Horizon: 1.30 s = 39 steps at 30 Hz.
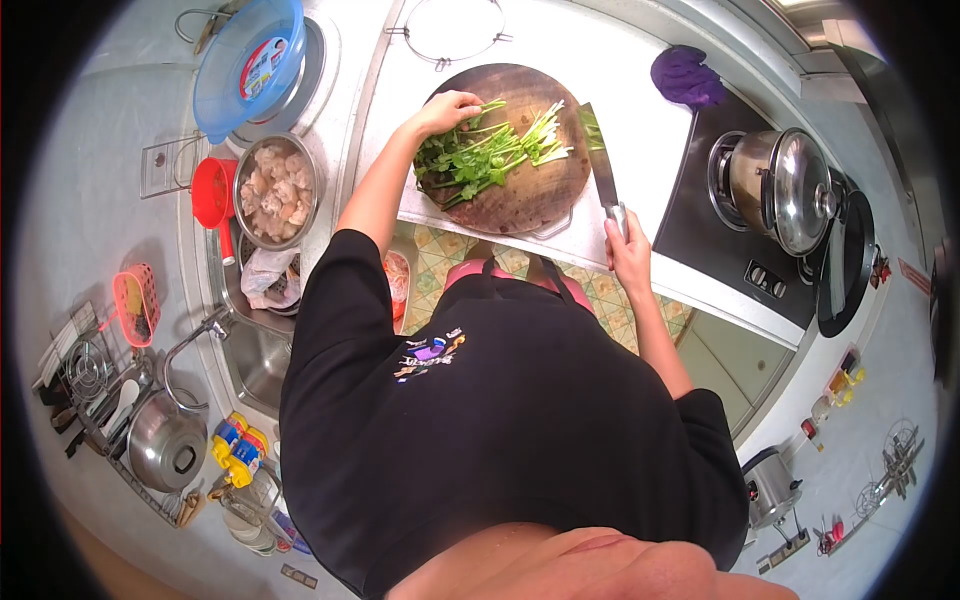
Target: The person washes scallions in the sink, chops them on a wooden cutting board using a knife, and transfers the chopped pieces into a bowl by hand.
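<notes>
A bunch of leafy green herbs (478,165), with pale cut stems to the right, lies on a round wooden chopping board (530,205). My left hand (450,112) rests at the board's upper left edge, its fingers curled over the greens. In my right hand (630,252) is the handle of a kitchen knife (603,175). The broad blade points away from me, just past the board's right edge, and a bit of green shows beside its tip.
On the right are a dark stove (700,190), a lidded steel pot (785,190) and a purple cloth (687,77). Leftward, a steel bowl of raw meat pieces (275,190) stands by a red dipper (212,195), a blue basin (225,85) and the sink (255,365). A wire ring (450,60) lies behind the board.
</notes>
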Each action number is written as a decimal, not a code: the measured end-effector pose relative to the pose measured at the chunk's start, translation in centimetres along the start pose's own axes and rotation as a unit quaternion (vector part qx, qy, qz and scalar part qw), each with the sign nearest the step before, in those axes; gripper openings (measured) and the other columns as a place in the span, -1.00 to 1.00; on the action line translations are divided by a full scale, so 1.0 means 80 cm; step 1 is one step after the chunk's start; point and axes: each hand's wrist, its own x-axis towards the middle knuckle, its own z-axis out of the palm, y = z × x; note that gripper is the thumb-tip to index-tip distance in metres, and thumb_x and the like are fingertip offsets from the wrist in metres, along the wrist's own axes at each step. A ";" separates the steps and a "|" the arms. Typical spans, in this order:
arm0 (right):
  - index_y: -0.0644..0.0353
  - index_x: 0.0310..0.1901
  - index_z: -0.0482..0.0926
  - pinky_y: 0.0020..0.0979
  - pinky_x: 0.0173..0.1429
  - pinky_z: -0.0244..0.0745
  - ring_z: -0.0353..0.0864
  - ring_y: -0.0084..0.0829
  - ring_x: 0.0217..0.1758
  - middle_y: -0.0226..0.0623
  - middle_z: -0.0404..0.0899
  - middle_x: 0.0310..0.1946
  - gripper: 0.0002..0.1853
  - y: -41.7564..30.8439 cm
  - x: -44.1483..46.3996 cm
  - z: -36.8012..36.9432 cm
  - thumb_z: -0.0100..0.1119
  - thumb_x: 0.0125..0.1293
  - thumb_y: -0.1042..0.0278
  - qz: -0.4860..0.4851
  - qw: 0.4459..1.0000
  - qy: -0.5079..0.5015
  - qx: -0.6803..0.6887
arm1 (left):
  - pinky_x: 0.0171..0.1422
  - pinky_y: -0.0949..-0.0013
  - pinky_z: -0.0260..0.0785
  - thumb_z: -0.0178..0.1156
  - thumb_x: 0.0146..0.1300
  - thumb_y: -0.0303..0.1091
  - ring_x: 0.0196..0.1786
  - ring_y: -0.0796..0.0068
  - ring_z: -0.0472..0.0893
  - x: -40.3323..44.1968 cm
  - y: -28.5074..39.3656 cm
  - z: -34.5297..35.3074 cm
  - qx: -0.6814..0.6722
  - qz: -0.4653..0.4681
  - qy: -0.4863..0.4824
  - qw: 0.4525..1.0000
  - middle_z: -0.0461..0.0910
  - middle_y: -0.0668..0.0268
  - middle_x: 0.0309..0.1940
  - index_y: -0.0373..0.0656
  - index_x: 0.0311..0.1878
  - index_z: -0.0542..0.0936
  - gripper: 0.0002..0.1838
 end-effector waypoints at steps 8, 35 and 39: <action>0.17 0.24 0.51 -0.58 -0.58 0.23 0.32 -0.74 -0.64 -0.55 0.42 -0.62 -0.57 0.000 -0.006 -0.003 0.22 0.43 0.19 0.004 1.000 0.007 -0.001 | -0.16 0.38 0.49 0.19 0.40 -0.18 -0.43 0.53 0.64 0.013 0.014 -0.003 0.023 -0.009 -0.018 1.000 0.70 0.26 -0.24 -0.16 0.06 0.64 -0.69; 0.09 0.39 0.35 -0.18 0.18 0.50 0.63 0.01 0.14 -0.01 0.63 0.10 -0.46 0.025 0.013 0.020 0.07 0.44 0.11 -0.098 0.952 0.097 -0.272 | -0.05 0.37 0.40 0.43 0.20 -0.14 -0.19 0.53 0.55 0.042 0.008 -0.008 -0.015 0.019 0.004 1.000 0.60 0.39 -0.30 -0.12 0.01 0.57 -0.59; 0.08 0.43 0.31 -0.21 0.36 0.38 0.50 -0.04 0.34 0.04 0.49 0.28 -0.45 0.029 0.034 0.034 0.04 0.46 0.13 -0.073 0.957 0.091 -0.267 | 0.02 0.33 0.47 0.22 0.38 -0.08 -0.13 0.49 0.61 0.051 0.000 -0.013 -0.075 -0.015 -0.049 0.996 0.69 0.27 -0.19 -0.13 -0.01 0.53 -0.67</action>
